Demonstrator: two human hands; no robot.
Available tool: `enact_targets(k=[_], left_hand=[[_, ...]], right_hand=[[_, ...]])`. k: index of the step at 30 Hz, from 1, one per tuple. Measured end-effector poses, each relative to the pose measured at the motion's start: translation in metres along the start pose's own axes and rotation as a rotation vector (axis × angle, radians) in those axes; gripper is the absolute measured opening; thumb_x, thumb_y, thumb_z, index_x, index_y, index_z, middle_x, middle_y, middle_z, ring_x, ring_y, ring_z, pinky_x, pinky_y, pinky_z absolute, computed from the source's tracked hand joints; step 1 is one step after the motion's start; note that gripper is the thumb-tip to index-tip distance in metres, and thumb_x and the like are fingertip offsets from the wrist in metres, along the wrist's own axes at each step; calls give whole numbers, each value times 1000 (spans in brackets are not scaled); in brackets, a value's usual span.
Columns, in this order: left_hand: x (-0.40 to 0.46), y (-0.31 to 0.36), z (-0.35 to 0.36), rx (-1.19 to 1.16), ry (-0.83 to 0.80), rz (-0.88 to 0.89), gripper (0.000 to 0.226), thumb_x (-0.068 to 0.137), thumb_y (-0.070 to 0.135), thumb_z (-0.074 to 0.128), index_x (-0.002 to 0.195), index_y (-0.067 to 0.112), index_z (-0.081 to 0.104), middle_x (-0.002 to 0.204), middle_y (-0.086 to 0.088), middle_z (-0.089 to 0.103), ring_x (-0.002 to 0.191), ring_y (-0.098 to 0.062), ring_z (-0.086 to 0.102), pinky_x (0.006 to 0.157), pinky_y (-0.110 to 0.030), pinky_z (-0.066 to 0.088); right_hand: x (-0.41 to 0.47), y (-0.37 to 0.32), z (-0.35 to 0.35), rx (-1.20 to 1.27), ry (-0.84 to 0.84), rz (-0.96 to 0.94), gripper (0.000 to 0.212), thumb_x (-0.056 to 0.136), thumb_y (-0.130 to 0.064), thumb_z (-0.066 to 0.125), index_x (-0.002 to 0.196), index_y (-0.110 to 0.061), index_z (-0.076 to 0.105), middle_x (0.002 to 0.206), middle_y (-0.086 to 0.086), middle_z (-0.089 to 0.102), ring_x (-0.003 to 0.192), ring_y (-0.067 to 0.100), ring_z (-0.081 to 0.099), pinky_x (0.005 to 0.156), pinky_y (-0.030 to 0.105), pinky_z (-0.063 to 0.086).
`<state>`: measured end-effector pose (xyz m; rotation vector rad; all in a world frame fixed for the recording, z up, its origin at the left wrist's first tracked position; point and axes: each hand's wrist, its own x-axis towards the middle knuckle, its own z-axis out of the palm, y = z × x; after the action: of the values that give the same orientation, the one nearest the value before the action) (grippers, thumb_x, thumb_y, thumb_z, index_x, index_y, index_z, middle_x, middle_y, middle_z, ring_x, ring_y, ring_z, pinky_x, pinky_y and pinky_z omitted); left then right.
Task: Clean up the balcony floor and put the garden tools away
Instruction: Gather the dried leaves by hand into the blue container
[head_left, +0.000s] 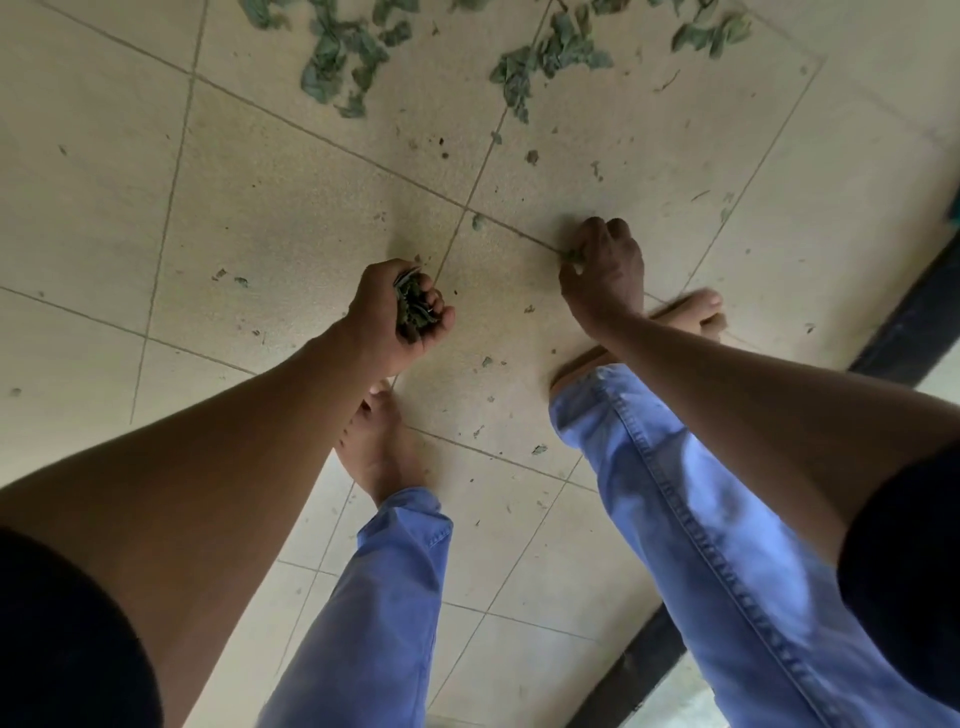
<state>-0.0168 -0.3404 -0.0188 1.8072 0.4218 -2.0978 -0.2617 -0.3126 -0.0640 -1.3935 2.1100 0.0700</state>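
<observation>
Left hand (400, 312): clenched round a bunch of wilted leaves (413, 309), held above the tiled floor (270, 208). Right hand (602, 265): down at the floor, fingers pinching a leaf scrap (573, 255). Loose leaves (343, 57): scattered across the far tiles, no common direction.
</observation>
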Motion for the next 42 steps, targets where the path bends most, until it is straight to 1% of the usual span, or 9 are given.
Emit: enact_targets(k=[4,13,17,21,25,29,32,35,42], left_hand=[[-2,1,6,18,-1,-4,37,99,24,50,65,10,56,63,-6,51,56,-18,53,61,-29,55],[-21,1,28,135,-4,-8,37,101,23,45,68,10,55,65,-6,51,58,-18,53,65,-30,57],[-46,7,52,153,38,-28,35,100,20,46,69,10,59,66,-5,55,59,-17,57,62,-28,57],[-73,21,85,192,-48,48,48,99,13,40,55,15,61,55,0,57,50,-13,59,50,-20,49],[-93,43,122,207,-65,97,32,96,15,40,69,15,58,67,-3,55,66,-19,59,64,-26,46],[-98,63,145,176,-65,100,42,96,18,40,56,11,53,57,3,60,49,-8,62,50,-15,49],[-80,77,147,150,43,91,25,94,32,53,76,14,55,85,1,54,68,-13,58,64,-22,49],[-67,79,145,67,68,68,28,95,26,47,71,15,55,69,-1,52,62,-17,52,60,-22,47],[-25,66,141,154,14,-3,37,99,23,40,64,14,49,58,-3,46,56,-18,46,48,-18,44]], right_hand=[[2,-8,-1,-25,-25,-43,17,92,-6,53,105,-6,63,106,16,61,90,33,58,70,36,44],[0,-41,-41,210,-30,151,31,79,3,51,84,-21,70,83,-7,68,78,15,64,62,20,46],[-30,-95,-89,325,16,-123,26,79,2,58,86,-20,71,82,-10,67,74,7,61,59,9,38],[-53,-129,-130,211,-42,-330,12,83,-12,60,87,-17,71,84,0,67,77,19,61,61,28,49],[-50,-143,-165,187,9,-380,15,80,-14,57,85,-17,71,82,3,63,80,26,59,58,32,43],[-23,-124,-187,260,34,-335,25,83,-16,55,104,-18,69,99,4,65,95,27,61,76,39,54],[4,-104,-193,242,-17,-219,30,85,-22,61,114,-15,66,106,9,66,99,31,61,85,42,53],[27,-95,-186,254,-103,-49,38,91,-31,65,126,-16,61,119,10,63,111,30,59,93,37,50],[79,-91,-122,186,-165,79,63,90,-27,69,143,-18,36,130,14,44,110,34,52,73,33,39]])
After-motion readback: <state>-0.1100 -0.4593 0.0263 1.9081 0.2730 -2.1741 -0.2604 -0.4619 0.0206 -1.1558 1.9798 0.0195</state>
